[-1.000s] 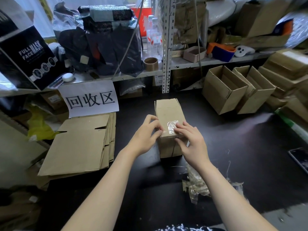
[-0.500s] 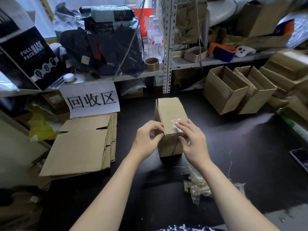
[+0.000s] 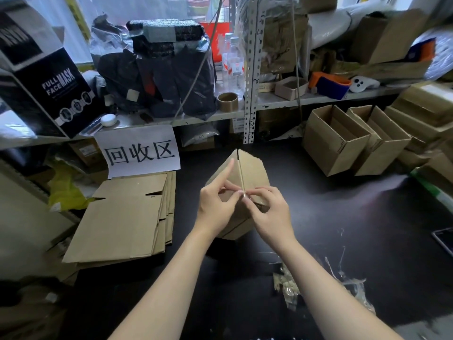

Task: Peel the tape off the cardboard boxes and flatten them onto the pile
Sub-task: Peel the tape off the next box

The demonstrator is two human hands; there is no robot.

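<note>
— What do we see of the left hand (image 3: 215, 209)?

— Its index finger (image 3: 226, 171) lies straight along the left face of the cardboard box (image 3: 252, 173), pointing up toward the top corner. The thumb reaches across to the ridge that faces us. The other fingers are folded in behind the thumb, and we cannot tell whether they clamp anything.

— And the right hand (image 3: 269, 217)?

— Its fingers are drawn in tight. Thumb and fingertips pinch a small glossy scrap of tape (image 3: 245, 196) right on that ridge, touching the left thumb.

— Where do we find the box itself?

— It stands tilted on the black table (image 3: 343, 217), one vertical edge turned toward us, between both hands. The pile (image 3: 117, 222) of flattened cardboard lies to its left, apart from it, below the white sign (image 3: 142, 150).

— What escapes us?

— The hands cover the lower half of the box, so we cannot see how it meets the table. The scrap of tape is tiny and half hidden by fingertips, and we cannot make out how much of it clings to the cardboard. A wad of crumpled clear tape (image 3: 289, 288) sits near the right forearm, partly behind it. Two open boxes (image 3: 326, 148) stand far right under the shelf, and a dark flat object (image 3: 445, 241) is cut off by the right border.
</note>
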